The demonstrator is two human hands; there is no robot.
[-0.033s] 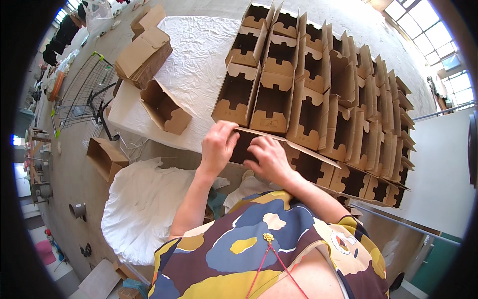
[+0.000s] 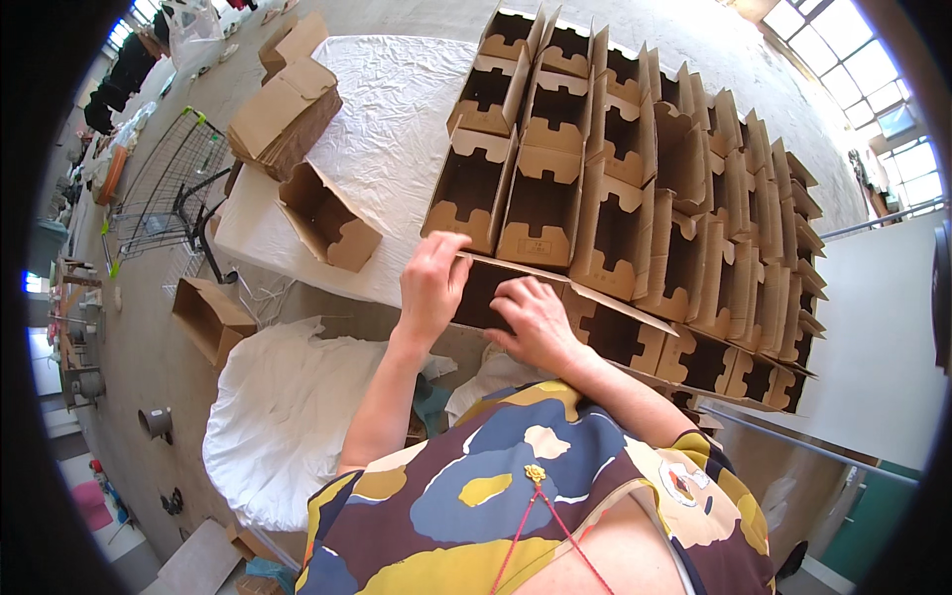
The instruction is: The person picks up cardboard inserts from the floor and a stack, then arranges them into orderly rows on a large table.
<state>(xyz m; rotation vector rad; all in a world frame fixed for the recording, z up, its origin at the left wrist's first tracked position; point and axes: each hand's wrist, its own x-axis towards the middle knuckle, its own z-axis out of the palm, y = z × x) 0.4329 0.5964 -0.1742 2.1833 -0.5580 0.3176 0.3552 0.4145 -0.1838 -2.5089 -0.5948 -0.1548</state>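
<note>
An open-topped brown cardboard box (image 2: 478, 297) with a dark inside lies at the left end of the row nearest me. My left hand (image 2: 433, 288) is at its left end, thumb and fingers closed about the top corner. Fingers bent, my right hand (image 2: 540, 322) reaches over the box's near side and grips it there; its fingertips are partly hidden. Behind and to the right, several similar open boxes (image 2: 540, 243) stand packed in rows, with notched end walls and raised flaps.
A white cloth (image 2: 382, 109) covers the table. On its left part are a lone open box (image 2: 332, 223) and a stack of folded cardboard (image 2: 283, 114). Another box (image 2: 211, 319) lies lower left, near a white-draped seat (image 2: 268, 426). A wire cart (image 2: 169, 188) stands at left.
My left hand has risen slightly at the box's corner. The right hand has shifted a little; the boxes keep their places.
</note>
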